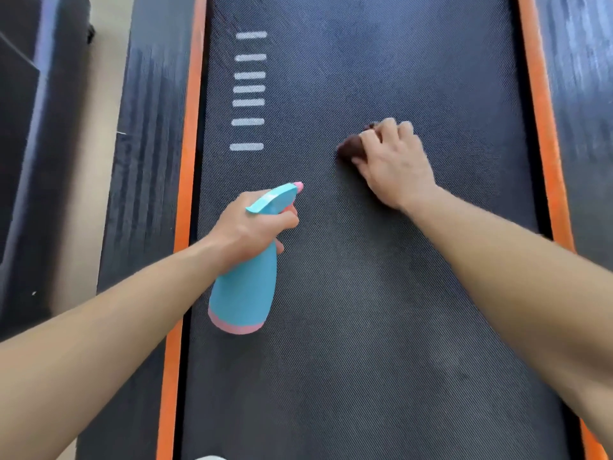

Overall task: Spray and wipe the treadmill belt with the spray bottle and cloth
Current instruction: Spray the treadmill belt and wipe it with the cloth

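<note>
The dark textured treadmill belt [365, 293] fills the middle of the view. My left hand [248, 227] grips the neck of a light blue spray bottle [245, 287] with a pink base and pink nozzle, held over the belt's left part, nozzle pointing away from me. My right hand [394, 164] presses a dark brownish cloth [350, 147] flat onto the belt further ahead; most of the cloth is hidden under my fingers.
Orange strips [187, 180] run along both sides of the belt, with dark side rails [146, 161] outside them. Several white stripes [248, 91] are printed on the belt's far left. Pale floor [89, 180] and a dark object lie to the left.
</note>
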Tool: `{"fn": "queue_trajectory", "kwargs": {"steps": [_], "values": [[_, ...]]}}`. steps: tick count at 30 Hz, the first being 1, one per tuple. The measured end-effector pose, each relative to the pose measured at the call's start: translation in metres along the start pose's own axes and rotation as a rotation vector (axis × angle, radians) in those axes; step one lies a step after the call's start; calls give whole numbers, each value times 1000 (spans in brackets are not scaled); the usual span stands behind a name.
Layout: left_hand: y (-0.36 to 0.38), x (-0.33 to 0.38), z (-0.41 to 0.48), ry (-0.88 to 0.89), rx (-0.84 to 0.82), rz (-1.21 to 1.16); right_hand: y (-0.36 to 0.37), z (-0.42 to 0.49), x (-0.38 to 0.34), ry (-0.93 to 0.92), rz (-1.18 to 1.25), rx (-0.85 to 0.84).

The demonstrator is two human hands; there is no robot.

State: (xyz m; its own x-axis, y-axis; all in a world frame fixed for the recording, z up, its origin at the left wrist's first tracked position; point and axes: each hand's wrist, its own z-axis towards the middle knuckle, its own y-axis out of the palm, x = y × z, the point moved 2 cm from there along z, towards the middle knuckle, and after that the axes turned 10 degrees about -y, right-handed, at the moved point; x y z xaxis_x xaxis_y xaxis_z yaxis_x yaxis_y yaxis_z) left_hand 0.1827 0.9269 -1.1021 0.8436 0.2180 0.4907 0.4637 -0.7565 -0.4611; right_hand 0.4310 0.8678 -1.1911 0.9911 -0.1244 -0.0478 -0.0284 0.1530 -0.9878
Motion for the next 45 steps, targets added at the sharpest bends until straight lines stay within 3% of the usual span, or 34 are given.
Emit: {"fn": "queue_trajectory", "kwargs": {"steps": [3,5,8,10,14,16,18,21,24,26,28,30,33,35,38,42,43,45], "values": [[-4,1,-1,0,-1,2,-1,-3,-15,22,-56,19],[-9,1,0,-2,3,-6,-7,-41,-49,-130,-12,60],[-12,-1,-1,-10,14,1,-10,-102,-90,-466,103,-40],[-12,-3,-1,-16,16,-21,-8,-97,-85,-529,118,-46],[-15,-3,0,-34,20,-56,8,3,-44,-259,27,83],[-15,-2,0,-43,16,-58,6,49,-22,-42,6,26],[-17,0,0,-39,25,-58,9,59,-24,45,-16,20],[-23,2,2,-45,35,-53,0,13,-66,-134,-4,90],[-25,3,3,-42,38,-75,-3,-69,-107,-493,117,0],[-23,3,3,-41,34,-83,-4,-75,-97,-581,144,-31],[-17,4,5,-46,23,-74,4,-48,-71,-471,94,23],[-10,6,7,-52,6,-34,6,-9,-30,-226,39,92],[0,14,8,-33,-4,0,0,14,31,105,28,51],[6,24,10,-14,-3,12,-3,3,33,182,-11,56],[14,37,15,6,-22,0,-8,-51,-15,17,2,108],[19,49,20,10,-36,-14,-12,-129,-59,-407,116,5],[20,50,21,14,-42,-12,-10,-127,-48,-422,127,-1],[22,51,22,13,-47,-13,-3,-100,-13,-281,60,54]]}}
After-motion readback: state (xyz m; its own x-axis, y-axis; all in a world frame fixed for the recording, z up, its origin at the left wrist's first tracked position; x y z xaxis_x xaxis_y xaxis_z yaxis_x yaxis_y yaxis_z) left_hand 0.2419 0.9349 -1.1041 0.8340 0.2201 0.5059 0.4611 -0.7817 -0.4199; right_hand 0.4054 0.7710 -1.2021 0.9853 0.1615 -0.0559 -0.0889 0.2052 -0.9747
